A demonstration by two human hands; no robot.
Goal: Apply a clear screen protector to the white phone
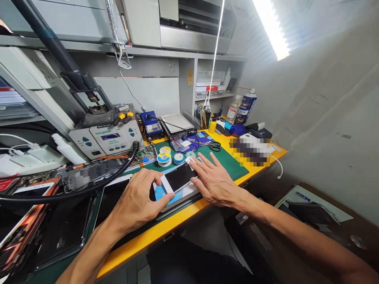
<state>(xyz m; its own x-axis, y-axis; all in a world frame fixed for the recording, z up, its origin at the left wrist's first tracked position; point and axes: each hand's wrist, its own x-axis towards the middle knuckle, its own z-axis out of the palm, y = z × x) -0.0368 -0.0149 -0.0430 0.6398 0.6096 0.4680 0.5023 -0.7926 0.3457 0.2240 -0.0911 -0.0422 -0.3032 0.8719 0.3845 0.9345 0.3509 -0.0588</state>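
A phone with a black screen and white end (180,176) lies on a blue-and-white surface (160,190) on top of a dark flat base (180,206) near the bench's front edge. My left hand (142,196) is curled round the phone's left end, thumb on the near side and index finger on the far side. My right hand (213,178) lies flat over the right end, fingers stretched out and slightly spread. A small white piece, perhaps a wipe (190,159), shows by its fingertips; how far it runs beneath them is hidden.
Solder spools (164,159) and black scissors (214,146) lie behind the phone on the green mat (237,169). A thick black hose (118,175) crosses the left side, over several phones and tablets (66,225). A soldering station (111,138) and a hot plate (177,126) stand behind.
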